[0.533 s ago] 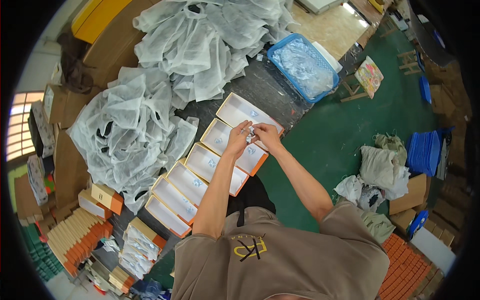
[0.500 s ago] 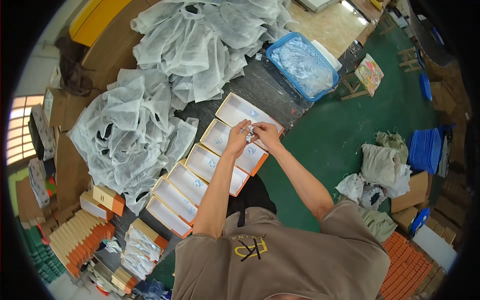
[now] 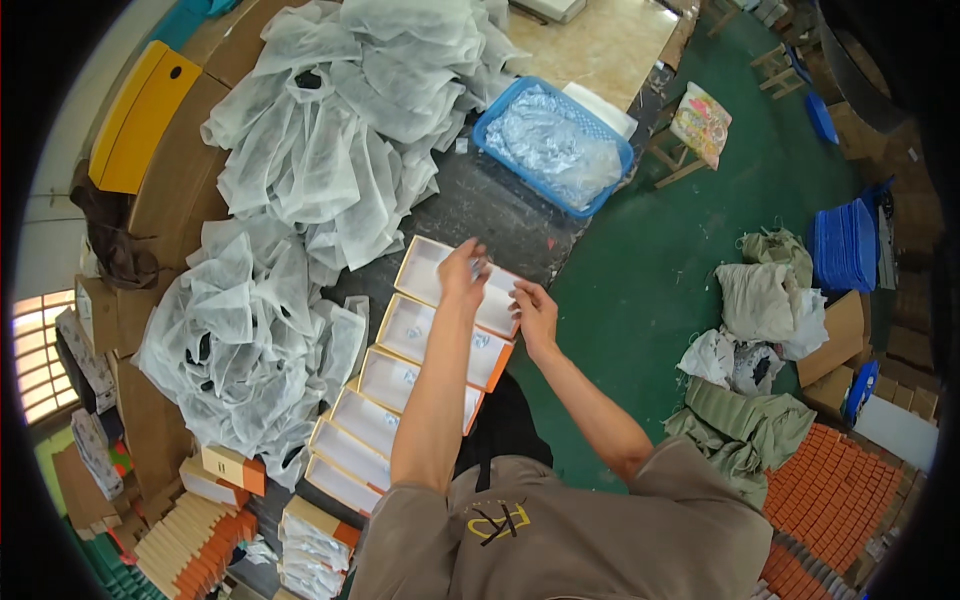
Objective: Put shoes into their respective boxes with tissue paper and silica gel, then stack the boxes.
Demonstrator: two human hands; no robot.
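Note:
My left hand is over the farthest of a row of open, shallow boxes with white insides and orange ends. Its fingers are curled and slightly blurred around something small and pale that I cannot make out. My right hand is at the right end of that same box, thumb and fingertips bent close together; whatever they may pinch is hidden. In the second box lie small blue-and-white sachets, and similar ones show in the third box. My left forearm covers part of the row.
Heaps of white, sheer fabric bags lie left of the boxes. A blue basket full of clear bluish plastic stands farther along the dark table. Stacked orange-ended boxes are at lower left. A cushioned stool and sacks stand right.
My hands, together over small silvery sachets before, are now apart, the left over the farthest box and the right at its end. The whole view has shifted, so the boxes appear lower.

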